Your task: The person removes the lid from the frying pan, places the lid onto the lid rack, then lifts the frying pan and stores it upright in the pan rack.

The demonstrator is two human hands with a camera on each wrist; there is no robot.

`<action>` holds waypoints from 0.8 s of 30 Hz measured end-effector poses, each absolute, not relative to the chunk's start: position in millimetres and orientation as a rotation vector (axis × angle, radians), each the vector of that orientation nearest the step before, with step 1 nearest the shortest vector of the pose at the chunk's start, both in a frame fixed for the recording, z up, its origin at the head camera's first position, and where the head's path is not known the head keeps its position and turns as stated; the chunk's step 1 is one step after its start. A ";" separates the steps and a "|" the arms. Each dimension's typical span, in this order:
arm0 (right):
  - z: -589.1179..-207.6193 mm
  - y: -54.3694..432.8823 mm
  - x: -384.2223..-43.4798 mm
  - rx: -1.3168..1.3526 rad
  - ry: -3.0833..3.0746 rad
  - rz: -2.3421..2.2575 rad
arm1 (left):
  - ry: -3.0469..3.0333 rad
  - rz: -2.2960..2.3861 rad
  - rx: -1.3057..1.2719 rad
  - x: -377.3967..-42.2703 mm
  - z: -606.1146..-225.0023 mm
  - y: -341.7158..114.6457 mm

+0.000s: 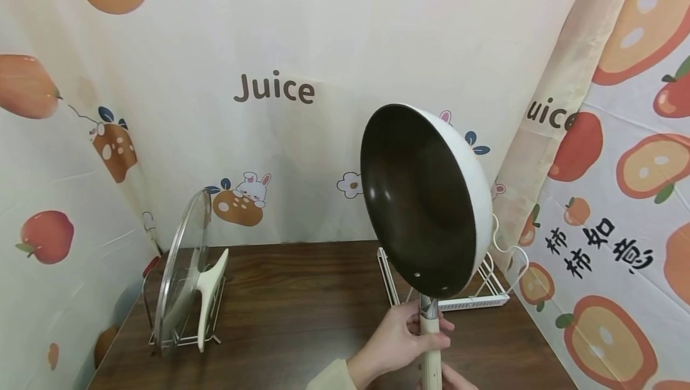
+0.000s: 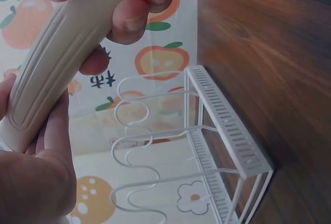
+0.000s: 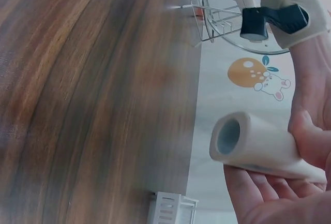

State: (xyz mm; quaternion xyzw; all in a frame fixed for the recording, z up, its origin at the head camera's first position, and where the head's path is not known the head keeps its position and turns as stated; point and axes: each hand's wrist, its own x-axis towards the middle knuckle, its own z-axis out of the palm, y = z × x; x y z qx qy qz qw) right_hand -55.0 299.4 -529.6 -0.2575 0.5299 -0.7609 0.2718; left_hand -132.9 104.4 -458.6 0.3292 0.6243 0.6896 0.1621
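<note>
A wok (image 1: pixel 417 198), dark inside and white outside, is held upright above the table, its hollow turned to the left and toward me. My left hand (image 1: pixel 396 339) grips the cream handle (image 1: pixel 430 348) just below its metal collar. Lower down, my right hand (image 1: pixel 457 379) holds the same handle, partly cut off by the frame's bottom edge. In the left wrist view, right fingertips (image 2: pixel 129 19) curl round the handle. Seen from the right wrist, the handle's hollow end (image 3: pixel 227 136) sticks out past the right fingers (image 3: pixel 266 182).
Behind the wok stands a white wire rack (image 1: pixel 474 301) on the dark wooden table (image 1: pixel 302 300). At the left, a glass lid (image 1: pixel 180 270) with a cream handle stands on edge in a metal rack (image 1: pixel 188 340). Fruit-print curtains (image 1: pixel 302 156) enclose the table.
</note>
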 end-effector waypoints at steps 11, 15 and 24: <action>-535.1 310.0 -56.8 -0.689 1.252 -2.077 | 1.812 1.904 0.987 -137.3 -452.7 116.0; -537.9 311.4 -55.7 -0.715 1.227 -2.106 | 1.824 1.886 0.981 -137.9 -452.7 119.6; -547.0 311.3 -55.3 -0.745 1.234 -2.162 | 1.785 1.865 0.967 -140.9 -455.7 126.3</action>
